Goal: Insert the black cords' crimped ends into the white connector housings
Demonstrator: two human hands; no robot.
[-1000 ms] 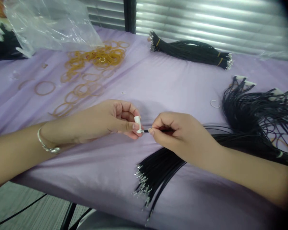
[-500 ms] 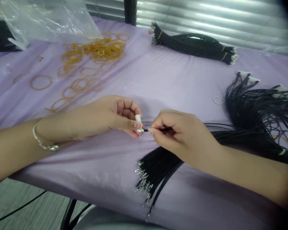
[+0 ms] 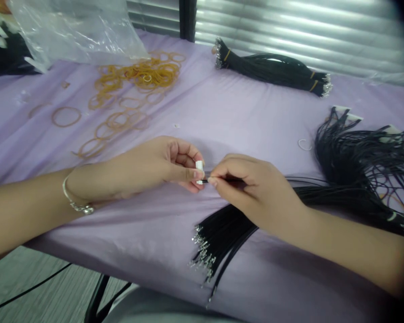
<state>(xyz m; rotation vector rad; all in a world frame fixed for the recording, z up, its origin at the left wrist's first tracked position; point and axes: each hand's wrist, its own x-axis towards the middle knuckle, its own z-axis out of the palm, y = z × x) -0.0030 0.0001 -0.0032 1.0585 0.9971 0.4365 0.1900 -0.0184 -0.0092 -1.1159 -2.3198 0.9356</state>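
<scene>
My left hand (image 3: 175, 166) pinches a small white connector housing (image 3: 199, 165) between thumb and fingers. Black wire (image 3: 205, 181) runs from the lower end of the housing into the closed fingertips of my right hand (image 3: 249, 184), which grips it close to the connector. The wire's tip is hidden at the housing. Under and below my right hand lies a bundle of black wires (image 3: 229, 229), with bare metal terminals (image 3: 202, 251) fanned out at its near end.
Loose rubber bands (image 3: 144, 74) lie at the back left beside a clear plastic bag (image 3: 81, 36). A tied black wire bundle (image 3: 269, 69) sits at the back. Wires with white connectors (image 3: 340, 148) are heaped at the right on the purple cloth (image 3: 121, 233).
The wire end has moved into the white housing; its metal tip, visible before, is now hidden. My hands are slightly closer together. The whole view has shifted a little.
</scene>
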